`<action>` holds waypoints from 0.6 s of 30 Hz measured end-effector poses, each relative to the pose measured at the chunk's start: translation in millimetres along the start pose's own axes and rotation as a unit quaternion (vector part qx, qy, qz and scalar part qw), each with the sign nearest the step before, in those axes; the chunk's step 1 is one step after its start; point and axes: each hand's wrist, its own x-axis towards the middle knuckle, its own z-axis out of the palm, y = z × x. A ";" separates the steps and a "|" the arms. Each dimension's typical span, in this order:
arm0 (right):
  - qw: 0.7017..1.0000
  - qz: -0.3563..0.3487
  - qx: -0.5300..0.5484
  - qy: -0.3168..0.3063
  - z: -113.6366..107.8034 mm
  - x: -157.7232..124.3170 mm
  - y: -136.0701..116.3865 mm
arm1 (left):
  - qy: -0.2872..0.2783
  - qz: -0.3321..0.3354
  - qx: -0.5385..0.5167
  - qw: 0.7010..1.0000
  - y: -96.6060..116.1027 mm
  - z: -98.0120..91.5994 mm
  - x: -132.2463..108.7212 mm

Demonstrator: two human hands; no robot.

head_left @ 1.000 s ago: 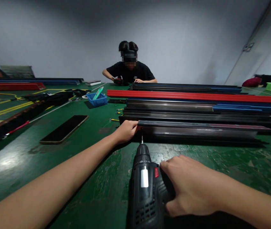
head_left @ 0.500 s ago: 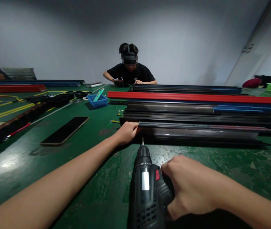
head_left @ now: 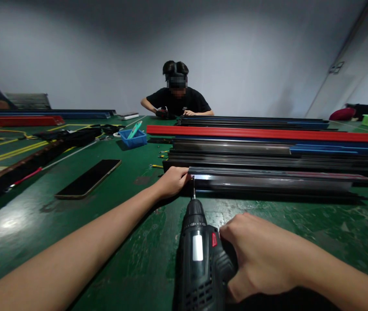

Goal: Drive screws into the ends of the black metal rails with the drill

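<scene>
Right hand (head_left: 255,255) round drill (head_left: 195,259); profile (head_left: 268,183) beyond

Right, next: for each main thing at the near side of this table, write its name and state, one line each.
Drill: held, bit pointing forward; tip contact unclear
Right hand: gripping the drill
Left hand: closed on the near dark profile's left end
Near dark profile: held at one end, brightly lit near the bit
Phone: flat, screen dark
Blue tray: open, holding a green tool
</scene>
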 end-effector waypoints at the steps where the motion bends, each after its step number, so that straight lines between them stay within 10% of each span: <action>1: 1.000 0.003 -0.001 -0.003 -0.6 -0.1 -0.5 | 0.001 0.002 -0.002 1.000 -0.1 0.0 -0.1; 18: 0.999 0.007 -0.040 0.010 1.1 -3.8 -5.0 | 0.010 0.011 -0.008 1.000 -1.6 1.9 -0.7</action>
